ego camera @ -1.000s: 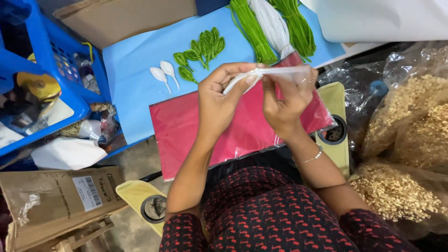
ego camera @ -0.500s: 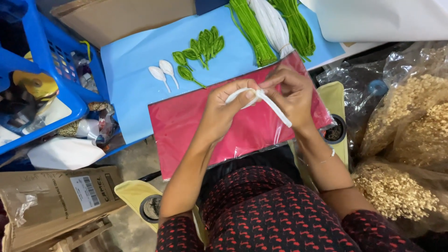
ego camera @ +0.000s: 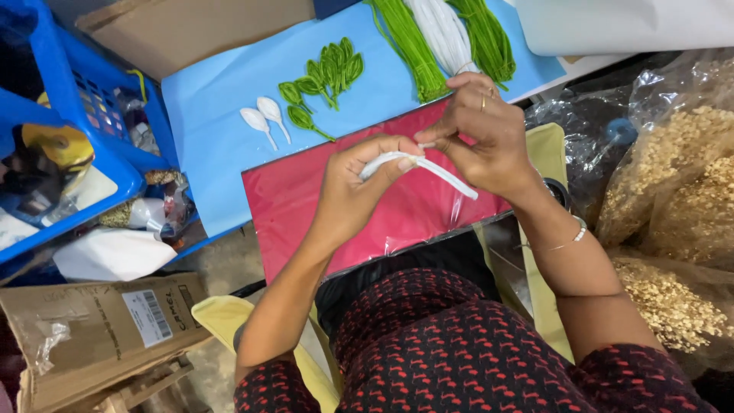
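My left hand (ego camera: pixel 359 187) and my right hand (ego camera: pixel 482 134) meet above a red sheet (ego camera: pixel 306 203) on my lap. Between them they pinch a white fuzzy stem (ego camera: pixel 440 172), bent into a loop at the left fingertips, with its free end slanting down to the right. On the blue sheet (ego camera: pixel 222 115) beyond lie two white petal shapes (ego camera: pixel 262 118) and a cluster of green leaf shapes (ego camera: pixel 325 76). Bundles of green stems (ego camera: pixel 409 46) and white stems (ego camera: pixel 443 30) lie at the far edge.
A blue plastic crate (ego camera: pixel 53 145) with clutter stands at the left. A cardboard box (ego camera: pixel 99 329) lies at the lower left. Clear bags of tan flakes (ego camera: pixel 673 199) pile up on the right. A white sheet (ego camera: pixel 627 23) sits at the top right.
The white stem, held stretched level a second ago, is now bent into a loop at my left fingers. Both hands dropped closer over the red sheet.
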